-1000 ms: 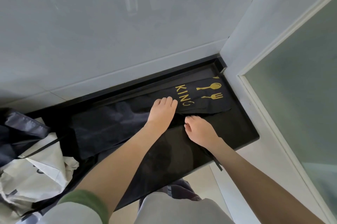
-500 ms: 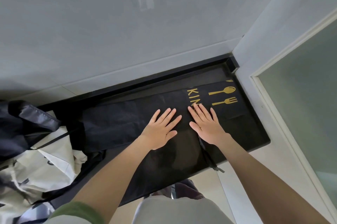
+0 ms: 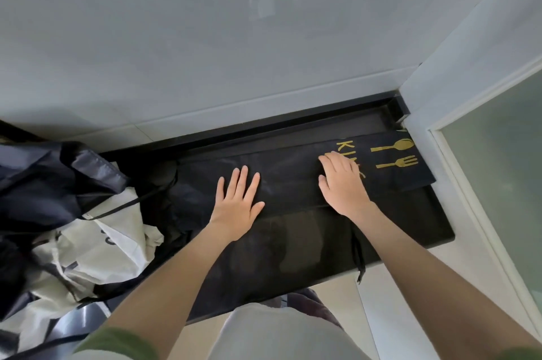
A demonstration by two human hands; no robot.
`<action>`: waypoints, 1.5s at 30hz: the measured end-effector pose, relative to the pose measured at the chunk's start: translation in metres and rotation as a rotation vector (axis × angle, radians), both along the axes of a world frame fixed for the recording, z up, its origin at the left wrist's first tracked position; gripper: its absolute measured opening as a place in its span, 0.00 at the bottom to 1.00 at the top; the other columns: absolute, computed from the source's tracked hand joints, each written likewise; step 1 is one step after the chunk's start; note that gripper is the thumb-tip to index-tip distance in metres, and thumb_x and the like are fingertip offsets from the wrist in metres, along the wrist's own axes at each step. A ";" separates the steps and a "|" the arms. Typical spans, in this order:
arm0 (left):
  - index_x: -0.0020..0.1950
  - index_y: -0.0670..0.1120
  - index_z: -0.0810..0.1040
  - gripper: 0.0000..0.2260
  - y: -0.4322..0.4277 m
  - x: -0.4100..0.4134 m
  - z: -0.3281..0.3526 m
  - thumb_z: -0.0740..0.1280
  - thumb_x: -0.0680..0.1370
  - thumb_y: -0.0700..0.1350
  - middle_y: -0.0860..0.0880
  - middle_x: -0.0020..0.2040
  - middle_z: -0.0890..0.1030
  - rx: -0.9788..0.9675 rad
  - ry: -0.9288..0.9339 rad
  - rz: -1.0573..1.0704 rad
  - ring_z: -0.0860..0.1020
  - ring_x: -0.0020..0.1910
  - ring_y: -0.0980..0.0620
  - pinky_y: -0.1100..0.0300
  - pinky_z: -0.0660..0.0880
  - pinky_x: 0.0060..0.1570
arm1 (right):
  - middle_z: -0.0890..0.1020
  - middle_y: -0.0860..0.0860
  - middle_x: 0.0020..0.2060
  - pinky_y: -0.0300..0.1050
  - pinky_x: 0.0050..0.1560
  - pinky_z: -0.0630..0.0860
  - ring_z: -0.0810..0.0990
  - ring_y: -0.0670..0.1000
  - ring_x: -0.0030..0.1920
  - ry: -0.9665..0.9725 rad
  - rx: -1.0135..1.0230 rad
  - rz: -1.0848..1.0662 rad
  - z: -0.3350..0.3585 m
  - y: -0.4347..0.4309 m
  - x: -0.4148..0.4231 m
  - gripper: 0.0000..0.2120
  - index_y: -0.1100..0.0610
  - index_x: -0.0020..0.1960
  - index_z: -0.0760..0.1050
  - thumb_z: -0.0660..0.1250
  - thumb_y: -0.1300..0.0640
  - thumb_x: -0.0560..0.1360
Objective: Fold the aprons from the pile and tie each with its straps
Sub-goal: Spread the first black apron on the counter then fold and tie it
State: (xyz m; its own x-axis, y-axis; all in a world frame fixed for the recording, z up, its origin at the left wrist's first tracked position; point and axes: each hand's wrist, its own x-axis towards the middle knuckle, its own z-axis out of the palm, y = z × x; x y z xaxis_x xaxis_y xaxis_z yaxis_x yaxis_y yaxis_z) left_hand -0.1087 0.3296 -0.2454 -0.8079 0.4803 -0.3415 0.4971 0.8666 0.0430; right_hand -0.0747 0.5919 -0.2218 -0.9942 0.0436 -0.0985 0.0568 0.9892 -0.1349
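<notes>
A black apron (image 3: 290,177) with gold lettering and a gold spoon and fork lies folded into a long band across the black counter (image 3: 425,219). My left hand (image 3: 237,204) presses flat on the band's middle, fingers spread. My right hand (image 3: 341,183) lies flat further right, covering part of the gold letters. A black strap (image 3: 358,254) hangs over the counter's front edge below my right wrist. The pile of aprons (image 3: 73,224), white and dark ones crumpled together, sits at the left.
A pale wall rises directly behind the counter. On the right stands a white frame with a frosted glass panel (image 3: 498,183). The counter's front edge runs just before my body.
My hands have slid apart along the folded band: the left one moved left, the right one moved right onto the gold letters. One second ago they were close together.
</notes>
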 end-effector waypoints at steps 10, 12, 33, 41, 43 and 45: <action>0.75 0.46 0.33 0.25 -0.056 0.000 -0.005 0.40 0.83 0.54 0.48 0.78 0.36 0.003 0.029 0.445 0.39 0.78 0.50 0.54 0.36 0.74 | 0.55 0.54 0.78 0.55 0.74 0.43 0.52 0.56 0.78 -0.136 0.031 0.178 -0.032 -0.106 -0.026 0.29 0.50 0.78 0.43 0.35 0.41 0.79; 0.78 0.43 0.39 0.26 -0.065 0.000 0.001 0.44 0.84 0.52 0.45 0.80 0.44 0.090 0.057 0.591 0.44 0.78 0.48 0.53 0.41 0.75 | 0.51 0.54 0.78 0.54 0.73 0.40 0.49 0.55 0.78 -0.151 0.049 0.187 -0.030 -0.105 -0.027 0.28 0.49 0.77 0.39 0.34 0.41 0.79; 0.59 0.41 0.74 0.17 -0.049 -0.059 0.077 0.58 0.83 0.54 0.42 0.48 0.80 0.994 -0.893 1.087 0.80 0.45 0.47 0.56 0.80 0.40 | 0.73 0.39 0.58 0.40 0.64 0.65 0.71 0.41 0.61 -0.514 -1.467 -0.373 0.029 -0.197 -0.049 0.19 0.46 0.70 0.67 0.53 0.43 0.82; 0.64 0.46 0.73 0.16 -0.046 -0.048 0.053 0.55 0.81 0.34 0.47 0.64 0.76 0.912 -0.369 0.723 0.75 0.61 0.53 0.63 0.68 0.65 | 0.77 0.48 0.45 0.37 0.45 0.70 0.76 0.48 0.47 -0.318 -0.916 -0.390 0.003 -0.171 -0.049 0.04 0.55 0.52 0.71 0.58 0.58 0.82; 0.71 0.45 0.69 0.20 -0.049 -0.044 0.046 0.55 0.81 0.33 0.48 0.71 0.70 0.755 -0.254 0.464 0.67 0.71 0.52 0.62 0.59 0.71 | 0.72 0.48 0.37 0.38 0.37 0.67 0.72 0.46 0.37 -0.282 -0.828 -0.380 0.000 -0.167 -0.050 0.10 0.54 0.42 0.66 0.58 0.57 0.82; 0.77 0.46 0.60 0.23 -0.048 -0.040 0.039 0.55 0.82 0.36 0.49 0.78 0.59 0.582 -0.213 0.231 0.56 0.77 0.52 0.59 0.49 0.76 | 0.74 0.49 0.39 0.41 0.42 0.69 0.73 0.47 0.39 -0.254 -0.710 -0.343 -0.004 -0.167 -0.052 0.08 0.56 0.45 0.68 0.58 0.57 0.82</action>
State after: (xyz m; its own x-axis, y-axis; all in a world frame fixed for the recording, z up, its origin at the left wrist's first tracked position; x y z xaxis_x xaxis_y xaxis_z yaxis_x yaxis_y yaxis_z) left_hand -0.1491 0.2815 -0.2068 -0.8558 0.4571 -0.2421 0.2300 0.7556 0.6133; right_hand -0.1269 0.4251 -0.2254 -0.8807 0.1832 -0.4368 0.4529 0.5954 -0.6636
